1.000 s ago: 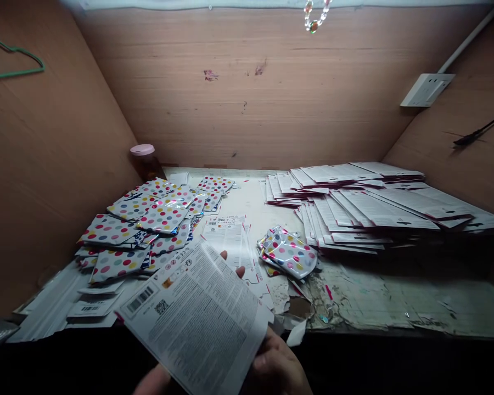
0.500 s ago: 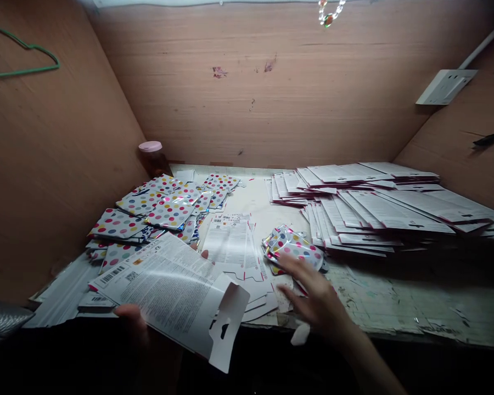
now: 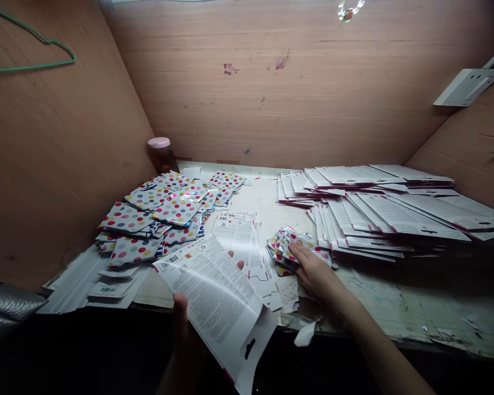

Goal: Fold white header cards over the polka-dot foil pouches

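Pouches (image 3: 279, 249), loosely stacked at two o'clock, could slide under the right hand (image 3: 316, 272), half-curled, grip unclear; the left hand (image 3: 181, 323) pinches a packet (image 3: 218, 296) by its edges.

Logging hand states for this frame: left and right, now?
Left hand: closed on the printed packet.
Right hand: fingers on the small dotted pouches; whether it grips one, can't tell.

The printed sleeve (image 3: 220, 299), cropped at the bottom, partly hides the left hand (image 3: 181, 323).
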A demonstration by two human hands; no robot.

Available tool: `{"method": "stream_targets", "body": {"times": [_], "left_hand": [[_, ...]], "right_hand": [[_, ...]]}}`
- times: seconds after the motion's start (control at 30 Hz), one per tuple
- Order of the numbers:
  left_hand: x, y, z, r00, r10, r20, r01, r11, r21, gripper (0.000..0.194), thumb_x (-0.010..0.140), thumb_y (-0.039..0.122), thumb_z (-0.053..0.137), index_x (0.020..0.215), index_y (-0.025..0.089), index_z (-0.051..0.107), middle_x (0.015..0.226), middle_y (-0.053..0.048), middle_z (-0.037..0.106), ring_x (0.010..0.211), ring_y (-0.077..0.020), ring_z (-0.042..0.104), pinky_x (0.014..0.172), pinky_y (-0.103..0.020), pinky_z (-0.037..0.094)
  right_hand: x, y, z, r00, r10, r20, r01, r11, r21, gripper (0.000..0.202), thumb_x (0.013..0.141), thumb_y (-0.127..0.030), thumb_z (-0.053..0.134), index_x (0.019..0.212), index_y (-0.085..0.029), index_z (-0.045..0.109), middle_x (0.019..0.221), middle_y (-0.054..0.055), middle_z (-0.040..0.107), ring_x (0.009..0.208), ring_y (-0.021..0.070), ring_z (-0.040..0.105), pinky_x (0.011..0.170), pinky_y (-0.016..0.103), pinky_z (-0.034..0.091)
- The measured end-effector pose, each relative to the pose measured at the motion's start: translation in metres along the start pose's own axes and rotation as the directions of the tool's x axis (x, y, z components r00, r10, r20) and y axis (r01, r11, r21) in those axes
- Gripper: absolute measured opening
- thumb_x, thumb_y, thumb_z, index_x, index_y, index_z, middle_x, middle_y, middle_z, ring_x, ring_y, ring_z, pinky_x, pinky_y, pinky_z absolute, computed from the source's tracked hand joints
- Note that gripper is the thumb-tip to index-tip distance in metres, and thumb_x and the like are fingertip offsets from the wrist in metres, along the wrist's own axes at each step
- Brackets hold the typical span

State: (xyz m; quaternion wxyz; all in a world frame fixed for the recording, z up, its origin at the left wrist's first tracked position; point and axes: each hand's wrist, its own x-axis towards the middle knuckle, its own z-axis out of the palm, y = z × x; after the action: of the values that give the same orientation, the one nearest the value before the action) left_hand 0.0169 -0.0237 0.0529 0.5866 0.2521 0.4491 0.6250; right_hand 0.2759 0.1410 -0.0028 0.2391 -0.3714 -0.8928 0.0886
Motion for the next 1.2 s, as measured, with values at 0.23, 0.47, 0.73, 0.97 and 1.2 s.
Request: {"method": "stream_targets", "body": {"times": [0.23, 0.47, 0.73, 0.97, 1.2], "left_hand": [[0.011, 0.021, 0.010, 0.985, 0.060, -0.159, -0.098, 0.965, -0.244, 0.100, 0.070, 0.090, 0.030, 0.142, 0.023, 0.043, 0.127, -0.014, 0.063, 0.133, -0.0390, 0.042, 0.105, -0.056, 0.039], [0.020, 0.013, 0.019, 0.989, 0.132, -0.072, -0.151, 0.878, -0.454, 0.091, 0.074, 0.084, 0.038, 0.144, 0.024, 0.042, 0.136, -0.012, 0.058, 0.135, -0.0380, 0.040, 0.111, -0.054, 0.033], [0.006, 0.002, 0.036, 0.986, 0.158, 0.044, -0.111, 0.842, -0.527, 0.083, 0.073, 0.074, 0.057, 0.141, 0.028, 0.047, 0.135, -0.008, 0.059, 0.132, -0.0372, 0.045, 0.110, -0.050, 0.039], [0.013, 0.016, 0.015, 0.976, 0.208, 0.070, -0.127, 0.797, -0.591, 0.088, 0.077, 0.079, 0.044, 0.145, 0.024, 0.041, 0.139, -0.011, 0.055, 0.136, -0.0371, 0.039, 0.112, -0.053, 0.031], [-0.010, -0.039, 0.045, 0.946, 0.040, 0.322, 0.122, 0.876, -0.467, 0.084, 0.077, 0.078, 0.042, 0.137, 0.020, 0.052, 0.135, -0.012, 0.058, 0.135, -0.0393, 0.040, 0.112, -0.054, 0.031]], "right_hand": [[-0.031, -0.083, -0.062, 0.936, -0.296, -0.192, 0.328, 0.930, 0.167, 0.055, 0.094, -0.007, 0.038, 0.148, -0.018, 0.035, 0.145, 0.010, 0.047, 0.133, 0.0237, 0.046, 0.107, 0.040, 0.045], [-0.044, -0.136, -0.074, 0.903, -0.429, 0.007, 0.427, 0.898, -0.101, 0.048, 0.093, -0.004, 0.037, 0.139, -0.008, 0.047, 0.136, 0.015, 0.055, 0.131, 0.0265, 0.047, 0.102, 0.038, 0.049], [-0.033, -0.169, -0.031, 0.922, -0.371, -0.112, 0.360, 0.926, -0.112, 0.039, 0.091, -0.007, 0.037, 0.122, 0.000, 0.060, 0.124, 0.021, 0.064, 0.117, 0.0290, 0.061, 0.097, 0.038, 0.054], [-0.055, -0.158, -0.040, 0.887, -0.459, -0.060, 0.450, 0.885, -0.117, 0.043, 0.095, -0.017, 0.047, 0.137, -0.010, 0.050, 0.140, 0.012, 0.053, 0.135, 0.0328, 0.041, 0.104, 0.047, 0.045], [-0.043, -0.154, 0.011, 0.936, -0.270, -0.225, 0.285, 0.958, 0.033, 0.039, 0.102, -0.029, 0.036, 0.098, -0.014, 0.072, 0.092, 0.009, 0.076, 0.084, 0.0187, 0.073, 0.074, 0.032, 0.061]]}}
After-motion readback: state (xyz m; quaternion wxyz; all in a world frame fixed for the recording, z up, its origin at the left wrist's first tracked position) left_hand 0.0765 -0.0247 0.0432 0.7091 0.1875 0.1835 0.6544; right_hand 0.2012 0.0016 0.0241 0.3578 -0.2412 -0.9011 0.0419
